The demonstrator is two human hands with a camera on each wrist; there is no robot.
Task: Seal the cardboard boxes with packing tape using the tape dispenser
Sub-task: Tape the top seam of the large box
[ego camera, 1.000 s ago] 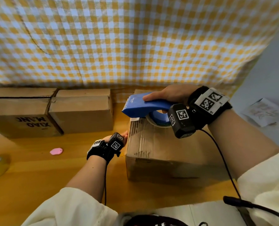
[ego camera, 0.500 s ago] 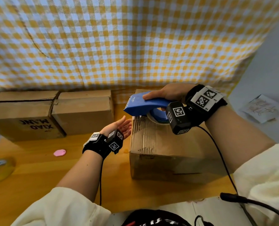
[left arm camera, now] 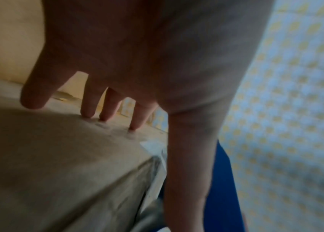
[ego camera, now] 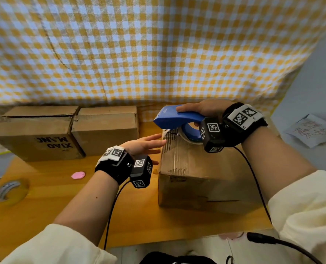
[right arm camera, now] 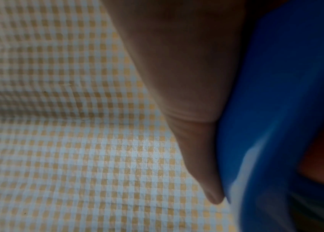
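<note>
- Head view: an orange-brown wooden table [ego camera: 44,202] stands against a yellow and white checked cloth [ego camera: 158,54] that hangs along its far edge; grey-white floor shows at the right and past the near edge.
- At far left, two brown cardboard boxes [ego camera: 66,130] stand side by side, touching. A small pink oval piece [ego camera: 78,175] and a clear tape roll [ego camera: 9,189] lie at the left; bare wood is between them and the near brown cardboard box [ego camera: 206,178], which stands at the right, close to the near edge.
- The right hand [ego camera: 202,109] grips the blue plastic tape dispenser [ego camera: 175,119] over that box's far left corner. The left hand [ego camera: 143,145] has straight, slightly spread fingers at the box's left side.
- Left wrist view: the fingertips [left arm camera: 86,113] touch the cardboard, spread apart.
- Right wrist view: blurred; one finger [right arm camera: 200,157] lies pressed along the dispenser [right arm camera: 276,109], with the cloth behind.
</note>
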